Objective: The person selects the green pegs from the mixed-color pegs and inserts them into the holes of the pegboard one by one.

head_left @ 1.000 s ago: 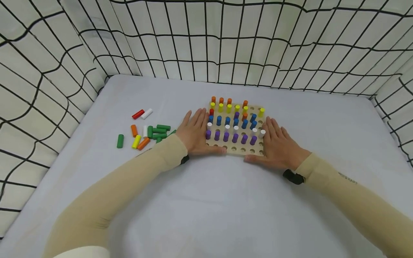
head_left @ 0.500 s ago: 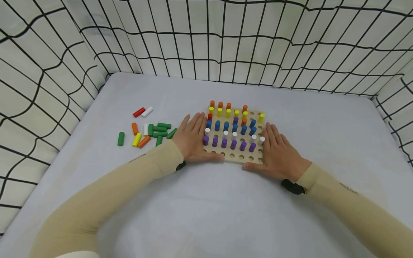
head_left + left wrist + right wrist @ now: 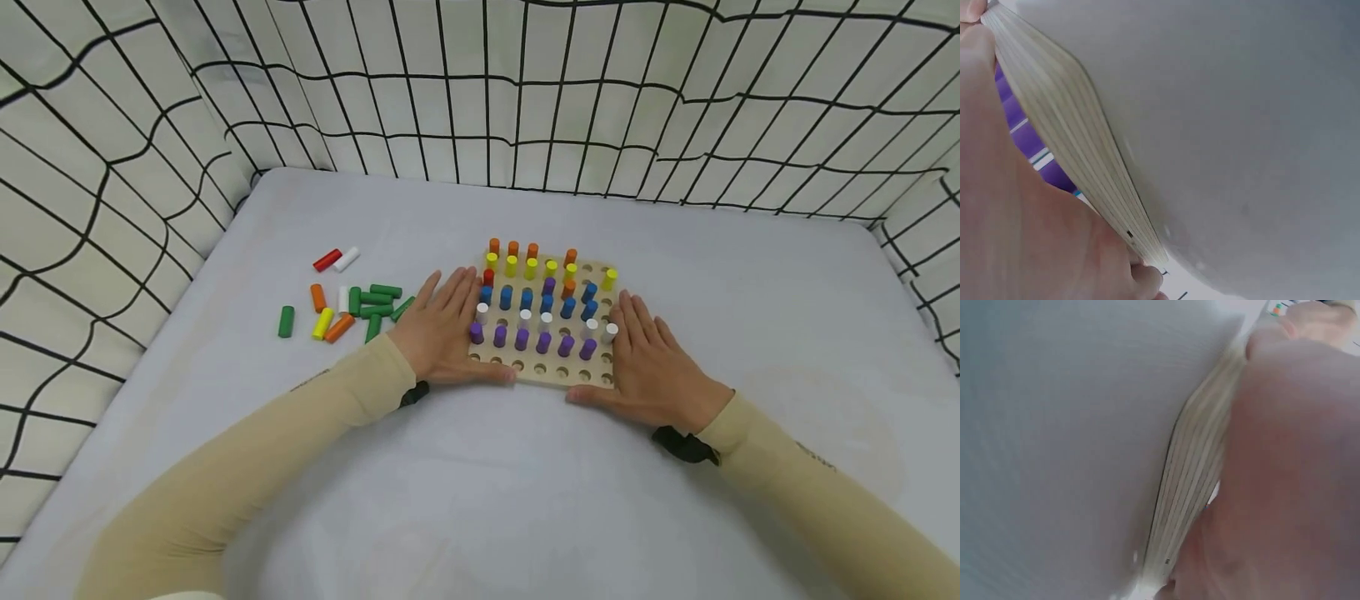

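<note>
A wooden pegboard (image 3: pixel 551 372) lies flat on the table, with rows of orange, yellow, blue, white and purple pegs standing in its holes. Along its left side rests my left hand (image 3: pixel 444 332), fingers straight and thumb reaching along the near edge. My right hand (image 3: pixel 652 367) lies against the right side in the same way, its thumb at the near right corner. Both wrist views show the layered edge of the board (image 3: pixel 1079 125) close beside the hand; the left one also shows purple pegs (image 3: pixel 1025 134). The hands hide parts of the board's side edges.
Left of the board lie loose pegs: several green ones (image 3: pixel 377 298), a red peg (image 3: pixel 327 260), two white, two orange, and a yellow peg (image 3: pixel 322 323). Black wire grid panels (image 3: pixel 570 100) border the white table (image 3: pixel 480 500) at the back and sides.
The pegboard has slid a little toward the person, with both hands moving along at its sides. The loose pegs stay in place, and the view has shifted slightly.
</note>
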Demonstrator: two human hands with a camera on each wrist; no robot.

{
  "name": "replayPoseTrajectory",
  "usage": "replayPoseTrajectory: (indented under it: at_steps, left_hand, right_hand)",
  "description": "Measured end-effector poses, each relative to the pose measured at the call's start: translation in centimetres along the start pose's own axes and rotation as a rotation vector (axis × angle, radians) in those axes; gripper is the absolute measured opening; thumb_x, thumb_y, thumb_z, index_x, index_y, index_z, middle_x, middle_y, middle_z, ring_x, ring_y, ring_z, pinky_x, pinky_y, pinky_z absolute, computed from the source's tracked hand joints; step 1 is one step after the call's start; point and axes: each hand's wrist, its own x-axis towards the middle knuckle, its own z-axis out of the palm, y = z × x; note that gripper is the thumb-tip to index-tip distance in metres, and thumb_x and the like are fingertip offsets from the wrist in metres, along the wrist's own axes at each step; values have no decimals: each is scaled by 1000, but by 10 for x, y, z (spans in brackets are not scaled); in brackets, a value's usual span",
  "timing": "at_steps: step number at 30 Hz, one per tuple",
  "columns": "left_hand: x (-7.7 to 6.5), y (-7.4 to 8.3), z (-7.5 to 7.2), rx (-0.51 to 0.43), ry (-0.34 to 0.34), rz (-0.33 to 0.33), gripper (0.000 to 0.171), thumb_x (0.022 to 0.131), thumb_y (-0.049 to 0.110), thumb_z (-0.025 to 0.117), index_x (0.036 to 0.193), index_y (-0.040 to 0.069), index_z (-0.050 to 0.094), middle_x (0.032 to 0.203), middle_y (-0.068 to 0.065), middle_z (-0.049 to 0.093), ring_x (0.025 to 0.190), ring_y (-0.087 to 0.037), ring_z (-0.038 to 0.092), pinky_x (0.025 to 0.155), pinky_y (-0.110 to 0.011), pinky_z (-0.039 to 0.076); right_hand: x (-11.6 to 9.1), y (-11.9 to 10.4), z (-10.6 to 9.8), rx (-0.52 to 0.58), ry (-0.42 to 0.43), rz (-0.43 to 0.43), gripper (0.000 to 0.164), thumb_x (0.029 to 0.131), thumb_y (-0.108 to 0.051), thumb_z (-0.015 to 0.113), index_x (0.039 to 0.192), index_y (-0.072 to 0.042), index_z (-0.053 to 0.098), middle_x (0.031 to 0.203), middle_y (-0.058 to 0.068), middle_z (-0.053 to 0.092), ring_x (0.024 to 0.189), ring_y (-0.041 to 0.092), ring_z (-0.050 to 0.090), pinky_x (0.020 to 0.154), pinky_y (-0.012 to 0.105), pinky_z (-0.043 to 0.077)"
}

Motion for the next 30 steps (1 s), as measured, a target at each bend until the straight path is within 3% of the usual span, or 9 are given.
replayPoseTrajectory:
  at_steps: [10, 19, 25, 30]
  left_hand:
    - [-1, -16, 1, -1, 4, 53, 130, 80, 96, 42, 166, 9, -3, 176, -9, -6, 166, -28, -8, 136, -52, -6]
    - [-7, -35, -10, -67, 55, 19, 124, 83, 91, 45, 167, 13, -2, 177, -5, -5, 165, -27, -11, 136, -53, -7]
    - [-23, -51, -17, -196, 158, 50, 118, 88, 82, 54, 167, 17, -3, 177, -2, -5, 165, -26, -12, 135, -55, -8]
    - [-32, -70, -20, -227, 262, 20, 117, 90, 79, 55, 166, 18, -8, 177, -1, -6, 165, -25, -13, 135, -55, -9]
  right_hand:
    - [-1, 8, -3, 97, -31, -10, 138, 80, -93, 51, 164, 2, -2, 174, 22, -7, 163, 45, -1, 129, 71, 6]
    - [2, 16, -1, 117, -10, -22, 136, 81, -89, 55, 165, -3, -8, 175, 16, -13, 163, 42, -7, 130, 70, 3]
    - [7, 18, 2, 128, 1, -52, 131, 84, -85, 56, 164, -3, -7, 174, 11, -18, 164, 39, -9, 131, 68, 4]
    - [9, 19, 4, 136, 12, -65, 132, 83, -84, 59, 164, -1, -5, 175, 12, -17, 164, 40, -7, 131, 67, 8]
